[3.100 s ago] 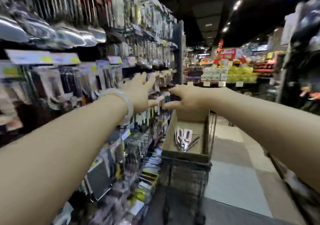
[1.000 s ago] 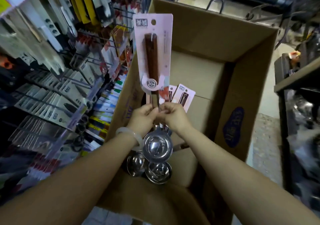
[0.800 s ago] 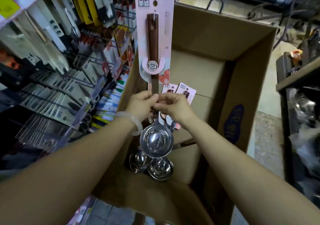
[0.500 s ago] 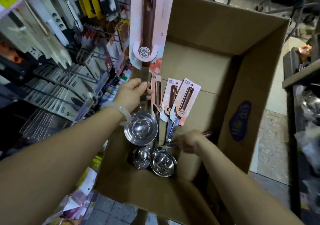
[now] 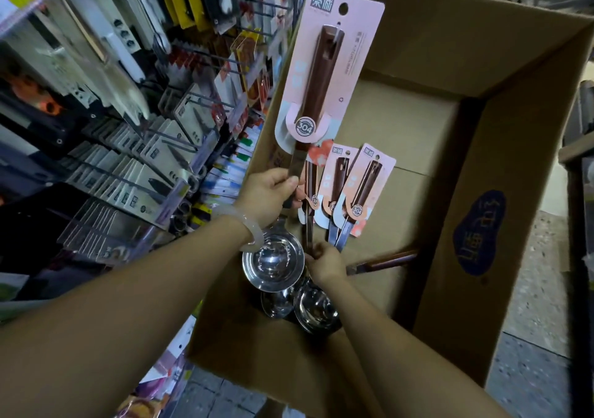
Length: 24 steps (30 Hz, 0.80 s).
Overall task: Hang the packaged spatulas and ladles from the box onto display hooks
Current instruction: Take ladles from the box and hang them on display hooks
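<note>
Head view: one packaged ladle up in the left hand, the right hand down in the box.

Left hand (image 5: pixel 268 192) has its fingers (image 5: pixel 291 181) wrapped round the steel shaft of a ladle (image 5: pixel 316 96), holding it upright over the cardboard box (image 5: pixel 501 147), pink backing card on top, shiny bowl hanging just below the wrist with its pale bracelet (image 5: pixel 254 228). Right hand (image 5: pixel 324 263) is lower, inside the box, fingers pinched on the thin shaft of another ladle (image 5: pixel 309 192) among the packaged ones (image 5: pixel 363 186) leaning against the box's inner wall. Two more steel bowls (image 5: pixel 316 311) sit at the bottom of the box, close under that hand. On the left, display hooks (image 5: pixel 205 96) carry rows of packaged knives and tools.
</note>
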Tool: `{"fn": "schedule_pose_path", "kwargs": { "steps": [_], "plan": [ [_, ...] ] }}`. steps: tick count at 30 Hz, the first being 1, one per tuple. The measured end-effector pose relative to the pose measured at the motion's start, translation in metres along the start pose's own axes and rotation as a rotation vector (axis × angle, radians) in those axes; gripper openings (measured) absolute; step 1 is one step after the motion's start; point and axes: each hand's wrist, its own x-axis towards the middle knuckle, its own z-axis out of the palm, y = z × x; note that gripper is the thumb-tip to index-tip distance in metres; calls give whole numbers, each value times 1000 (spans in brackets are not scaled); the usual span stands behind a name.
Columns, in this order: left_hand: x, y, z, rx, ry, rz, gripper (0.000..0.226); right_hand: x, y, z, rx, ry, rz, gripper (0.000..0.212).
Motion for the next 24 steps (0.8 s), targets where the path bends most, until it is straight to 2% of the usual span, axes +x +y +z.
{"fn": "schedule_pose_path", "kwargs": {
  "steps": [4, 6, 10, 12, 17, 24],
  "plan": [
    [2, 1, 1, 3, 13, 1, 19, 10, -3, 5, -129, -70, 54, 31],
    [2, 2, 2, -15, 17, -2, 21, 11, 0, 4, -113, -79, 84, 33],
    [3, 2, 3, -45, 30, -9, 20, 7, 2, -6, 45, -134, 32, 16],
    [2, 3, 4, -86, 31, -12, 18, 4, 4, -15, 140, -168, 20, 30],
    [-6, 7, 5, -128, 59, -16, 17, -14, -1, -44, 390, -308, 49, 34],
    [-35, 32, -4, -183, 140, 40, 25, -42, -28, -90, 523, -253, -112, 34]
  ]
}}
